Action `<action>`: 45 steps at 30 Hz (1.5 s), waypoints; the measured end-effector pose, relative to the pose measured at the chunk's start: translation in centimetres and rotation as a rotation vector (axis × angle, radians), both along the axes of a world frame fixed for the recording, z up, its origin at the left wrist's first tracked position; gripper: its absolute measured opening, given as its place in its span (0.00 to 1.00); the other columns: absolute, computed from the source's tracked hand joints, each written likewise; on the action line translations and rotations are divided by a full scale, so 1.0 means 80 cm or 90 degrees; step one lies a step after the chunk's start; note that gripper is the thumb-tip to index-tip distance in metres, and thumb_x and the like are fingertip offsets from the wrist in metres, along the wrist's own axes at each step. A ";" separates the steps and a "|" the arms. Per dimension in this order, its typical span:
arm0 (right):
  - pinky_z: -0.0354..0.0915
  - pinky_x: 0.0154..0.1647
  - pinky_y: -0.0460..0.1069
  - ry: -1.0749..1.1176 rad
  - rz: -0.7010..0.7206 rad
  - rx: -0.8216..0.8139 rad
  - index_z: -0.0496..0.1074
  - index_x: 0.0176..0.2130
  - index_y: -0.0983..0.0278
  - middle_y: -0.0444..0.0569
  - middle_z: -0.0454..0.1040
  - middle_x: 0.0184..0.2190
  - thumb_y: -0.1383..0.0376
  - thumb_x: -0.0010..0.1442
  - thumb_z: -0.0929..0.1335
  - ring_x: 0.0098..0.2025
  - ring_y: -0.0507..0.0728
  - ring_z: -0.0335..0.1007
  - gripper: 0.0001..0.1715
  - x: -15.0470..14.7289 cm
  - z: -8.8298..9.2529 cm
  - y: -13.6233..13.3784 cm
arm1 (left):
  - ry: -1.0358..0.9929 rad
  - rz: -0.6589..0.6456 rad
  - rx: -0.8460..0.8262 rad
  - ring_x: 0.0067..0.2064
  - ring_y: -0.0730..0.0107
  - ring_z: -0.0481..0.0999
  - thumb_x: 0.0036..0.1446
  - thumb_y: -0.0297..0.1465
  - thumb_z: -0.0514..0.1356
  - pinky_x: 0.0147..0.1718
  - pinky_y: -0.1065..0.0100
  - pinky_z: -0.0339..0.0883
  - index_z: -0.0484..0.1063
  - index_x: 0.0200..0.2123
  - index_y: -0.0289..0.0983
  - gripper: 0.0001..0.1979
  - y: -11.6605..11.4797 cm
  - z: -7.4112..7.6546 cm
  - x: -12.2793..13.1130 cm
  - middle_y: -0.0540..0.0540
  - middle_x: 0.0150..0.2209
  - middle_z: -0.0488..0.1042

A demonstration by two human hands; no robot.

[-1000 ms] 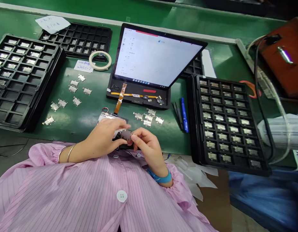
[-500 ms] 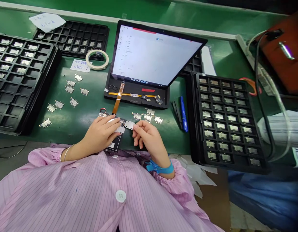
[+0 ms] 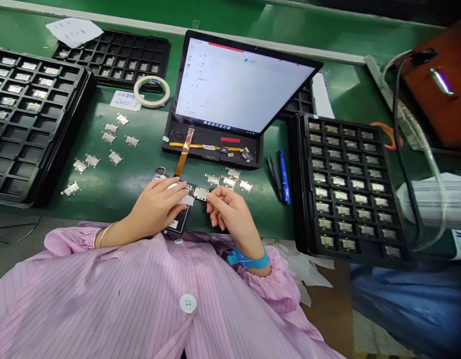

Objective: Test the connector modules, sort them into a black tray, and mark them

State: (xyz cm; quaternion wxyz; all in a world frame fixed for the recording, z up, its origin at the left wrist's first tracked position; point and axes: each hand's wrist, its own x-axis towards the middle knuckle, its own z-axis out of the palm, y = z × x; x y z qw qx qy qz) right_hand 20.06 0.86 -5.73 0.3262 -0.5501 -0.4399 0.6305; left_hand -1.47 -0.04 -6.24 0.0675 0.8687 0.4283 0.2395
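The step in hand looks like fitting a part (image 3: 200,193), a small flat silvery metal piece, against the board (image 3: 178,219). The right hand (image 3: 230,214) pinches it at the board's right edge, just above the green mat (image 3: 140,174). The left hand (image 3: 157,207) lies flat, fingers spread, pressing the dark board down. Seating it likely calls for fine alignment and a steady board. An orange flex strip (image 3: 184,152) runs up to the glossy tablet (image 3: 238,89)

Tape roll (image 3: 152,91), blue pen (image 3: 284,177), lit tablet screen (image 3: 240,85), paper note (image 3: 74,31)
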 end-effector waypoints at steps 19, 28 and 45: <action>0.50 0.08 0.40 -0.020 0.005 0.002 0.63 0.28 0.62 0.39 0.70 0.20 0.55 0.58 0.69 0.12 0.45 0.60 0.16 -0.001 0.003 0.003 | -0.005 0.003 0.001 0.57 0.55 0.74 0.64 0.31 0.58 0.51 0.54 0.67 0.74 0.50 0.34 0.13 -0.001 0.000 0.000 0.41 0.53 0.78; 0.48 0.10 0.40 -0.026 0.016 0.009 0.64 0.29 0.62 0.38 0.69 0.20 0.56 0.60 0.68 0.12 0.44 0.57 0.15 0.000 0.002 -0.001 | 0.045 -0.016 0.010 0.58 0.53 0.72 0.65 0.30 0.56 0.51 0.53 0.67 0.73 0.52 0.37 0.14 -0.001 -0.002 -0.001 0.40 0.55 0.76; 0.47 0.09 0.39 0.006 0.044 0.020 0.64 0.32 0.62 0.38 0.69 0.21 0.52 0.60 0.68 0.12 0.45 0.57 0.17 0.007 -0.008 -0.004 | 0.051 -0.013 -0.064 0.43 0.60 0.74 0.67 0.27 0.51 0.39 0.59 0.62 0.73 0.44 0.35 0.10 0.019 0.008 0.064 0.44 0.41 0.79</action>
